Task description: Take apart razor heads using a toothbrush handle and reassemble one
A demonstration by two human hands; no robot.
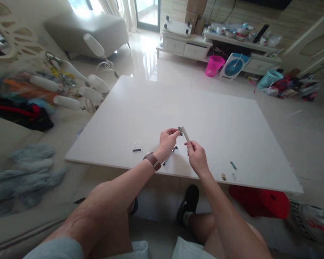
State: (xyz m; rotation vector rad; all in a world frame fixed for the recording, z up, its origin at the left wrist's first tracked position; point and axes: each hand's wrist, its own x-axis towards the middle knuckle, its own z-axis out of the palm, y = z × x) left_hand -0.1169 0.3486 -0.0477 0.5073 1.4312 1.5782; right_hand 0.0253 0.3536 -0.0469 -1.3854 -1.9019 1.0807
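Note:
Over the near middle of a white table (pixel 210 108), my two hands meet. My right hand (pixel 196 155) is closed on the lower end of a thin pale stick-like piece (pixel 185 134). My left hand (pixel 167 138), with a brown watch strap at the wrist, pinches a small green part (pixel 180 131) at the stick's upper end. Below my left hand a slim dark pen-like tool (pixel 170 156) lies on the table. A small clear packet with a dark edge (pixel 136 146) rests to the left.
Three tiny bits, one of them green (pixel 233 165), lie near the table's front right edge. A red object (pixel 261 201) sits on the floor under that corner. A pink basket (pixel 214 65) and a fan stand by the far cabinet. Clutter fills the left side.

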